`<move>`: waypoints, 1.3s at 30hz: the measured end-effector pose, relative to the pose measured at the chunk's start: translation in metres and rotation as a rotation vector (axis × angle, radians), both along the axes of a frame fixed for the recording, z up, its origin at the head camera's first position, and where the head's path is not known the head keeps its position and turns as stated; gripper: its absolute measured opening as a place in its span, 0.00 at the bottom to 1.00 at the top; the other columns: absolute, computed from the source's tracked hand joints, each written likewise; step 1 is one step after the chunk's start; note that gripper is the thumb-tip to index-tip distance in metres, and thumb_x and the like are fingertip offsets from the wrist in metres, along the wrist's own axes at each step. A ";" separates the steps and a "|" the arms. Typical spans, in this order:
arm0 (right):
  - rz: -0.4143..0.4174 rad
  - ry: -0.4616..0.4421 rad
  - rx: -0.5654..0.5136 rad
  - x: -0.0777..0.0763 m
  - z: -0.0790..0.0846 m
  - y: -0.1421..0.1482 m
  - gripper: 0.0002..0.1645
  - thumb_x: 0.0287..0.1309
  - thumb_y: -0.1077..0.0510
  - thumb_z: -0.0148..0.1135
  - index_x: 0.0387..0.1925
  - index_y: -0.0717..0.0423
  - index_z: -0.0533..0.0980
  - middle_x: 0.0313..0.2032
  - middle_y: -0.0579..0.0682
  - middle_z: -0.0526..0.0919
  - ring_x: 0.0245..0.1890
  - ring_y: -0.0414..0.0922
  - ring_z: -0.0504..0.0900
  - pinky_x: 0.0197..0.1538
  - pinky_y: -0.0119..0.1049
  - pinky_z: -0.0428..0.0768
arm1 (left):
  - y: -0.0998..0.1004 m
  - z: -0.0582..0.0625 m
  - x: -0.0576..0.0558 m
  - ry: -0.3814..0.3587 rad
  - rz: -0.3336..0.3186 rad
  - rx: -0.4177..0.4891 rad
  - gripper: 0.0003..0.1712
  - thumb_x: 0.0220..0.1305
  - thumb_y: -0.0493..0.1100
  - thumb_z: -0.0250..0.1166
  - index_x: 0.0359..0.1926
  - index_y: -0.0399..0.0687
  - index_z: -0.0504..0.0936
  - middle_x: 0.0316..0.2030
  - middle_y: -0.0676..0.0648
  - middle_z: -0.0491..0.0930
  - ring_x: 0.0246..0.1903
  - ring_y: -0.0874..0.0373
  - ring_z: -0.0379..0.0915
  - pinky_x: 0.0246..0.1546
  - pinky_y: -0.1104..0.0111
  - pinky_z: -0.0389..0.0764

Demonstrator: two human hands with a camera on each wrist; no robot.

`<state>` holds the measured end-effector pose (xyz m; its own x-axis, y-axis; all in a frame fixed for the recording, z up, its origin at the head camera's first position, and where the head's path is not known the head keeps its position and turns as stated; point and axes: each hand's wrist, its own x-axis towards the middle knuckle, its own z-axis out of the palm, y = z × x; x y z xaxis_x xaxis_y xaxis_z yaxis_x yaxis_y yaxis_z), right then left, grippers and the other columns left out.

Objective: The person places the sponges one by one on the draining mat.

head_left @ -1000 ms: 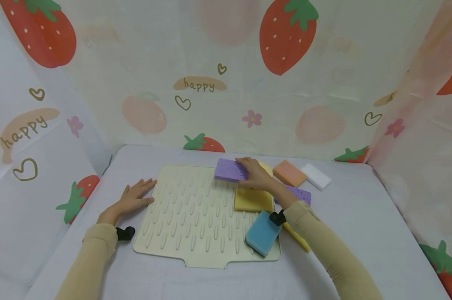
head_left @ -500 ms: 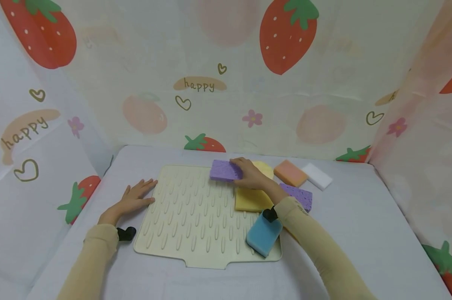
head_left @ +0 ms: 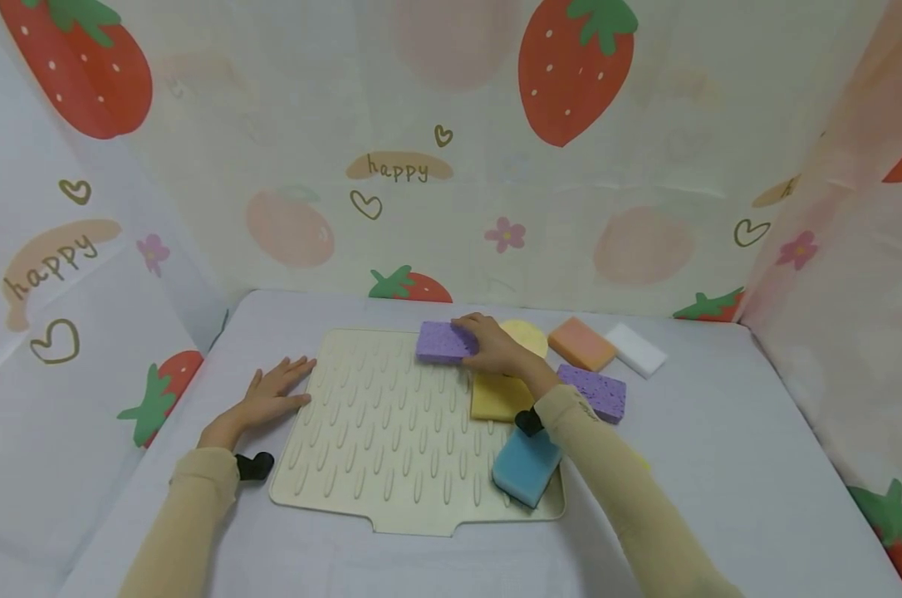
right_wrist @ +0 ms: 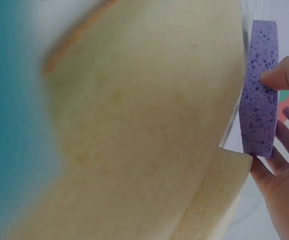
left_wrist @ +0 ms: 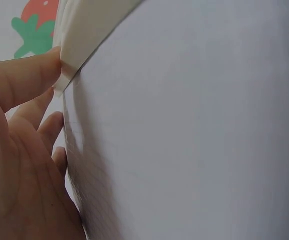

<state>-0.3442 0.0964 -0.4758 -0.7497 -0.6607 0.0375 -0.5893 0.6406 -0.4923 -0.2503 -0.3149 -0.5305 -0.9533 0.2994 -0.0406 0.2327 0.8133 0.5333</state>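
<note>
My right hand grips a purple sponge by its right end, over the back of a cream ridged mat. In the right wrist view the thumb lies on one side of the porous purple sponge and the fingers on the other. My left hand lies flat with spread fingers, its tips touching the mat's left edge. A yellow square sponge and a blue sponge sit on the mat's right side. A round pale yellow sponge shows partly behind my right hand.
Right of the mat lie a second purple sponge, an orange sponge and a white sponge. My right sleeve covers most of another yellow piece. A strawberry-print cloth encloses the table's back and sides.
My right hand has moved a little left with the purple sponge, then slowed. More of the round yellow sponge and the second purple sponge shows. My left hand stays in place.
</note>
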 end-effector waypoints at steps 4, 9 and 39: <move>-0.002 -0.028 0.022 0.000 -0.001 -0.002 0.42 0.52 0.57 0.64 0.67 0.57 0.59 0.64 0.55 0.62 0.65 0.52 0.59 0.66 0.47 0.61 | -0.001 -0.004 0.001 0.035 -0.019 0.052 0.40 0.61 0.61 0.54 0.70 0.52 0.55 0.70 0.37 0.51 0.69 0.35 0.34 0.59 0.35 0.25; -0.004 -0.031 0.057 -0.002 -0.002 -0.004 0.42 0.51 0.57 0.64 0.68 0.53 0.59 0.65 0.55 0.61 0.65 0.52 0.58 0.65 0.47 0.61 | 0.000 -0.001 0.000 -0.003 0.002 0.019 0.40 0.62 0.58 0.55 0.70 0.46 0.55 0.69 0.35 0.50 0.69 0.34 0.34 0.60 0.36 0.25; -0.030 0.003 0.172 0.003 0.003 -0.006 0.44 0.54 0.51 0.61 0.70 0.48 0.54 0.68 0.51 0.58 0.67 0.51 0.58 0.67 0.49 0.59 | -0.001 -0.002 -0.002 -0.003 0.004 -0.014 0.40 0.62 0.55 0.56 0.70 0.44 0.55 0.69 0.35 0.50 0.69 0.34 0.35 0.61 0.36 0.27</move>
<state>-0.3417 0.0904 -0.4728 -0.7695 -0.6346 -0.0719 -0.5695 0.7328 -0.3724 -0.2525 -0.3161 -0.5328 -0.9542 0.2954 -0.0476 0.2282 0.8215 0.5225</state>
